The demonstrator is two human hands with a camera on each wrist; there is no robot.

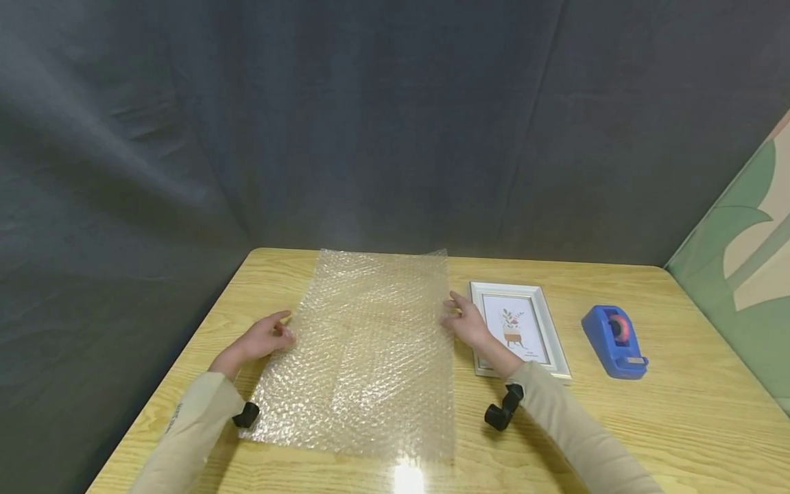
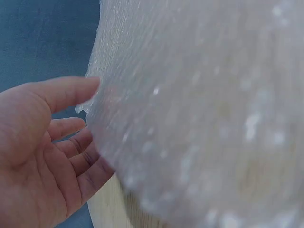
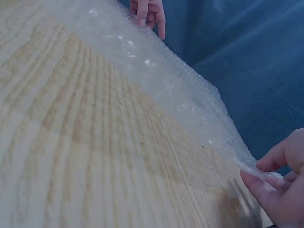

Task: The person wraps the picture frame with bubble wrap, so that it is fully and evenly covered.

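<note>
Right hand [image 1: 467,322] of mine has the near-side edge of the bubble wrap [image 1: 370,343] nipped between thumb and fingers, basically no gap there. Left hand [image 1: 264,337] is looser: thumb lapping the opposite edge, fingers curled behind it, and honestly I can't tell how firm that pinch is.

Going down by size: everything's on a wood-grain tabletop [image 1: 697,357], and the wrap hogs a big chunk of it. That wrap sits smack between my hands, at 3 o'clock from the left one and 9 o'clock from the right. Its long axis runs pretty much 12 to 6, with my hands on the two long sides, facing each other. Going by the right wrist view, it looks lifted off the wood a bit where I've got it.

Next down, the white picture frame [image 1: 552,329] lies face up just beside my right hand, about 3 o'clock, long axis tipped slightly toward 11 and 5. Right hand's way nearer; the left would have to cross the whole wrap. Smallest is the blue tape dispenser [image 1: 601,336], also 3 o'clock but past the frame, well apart from both hands.
</note>
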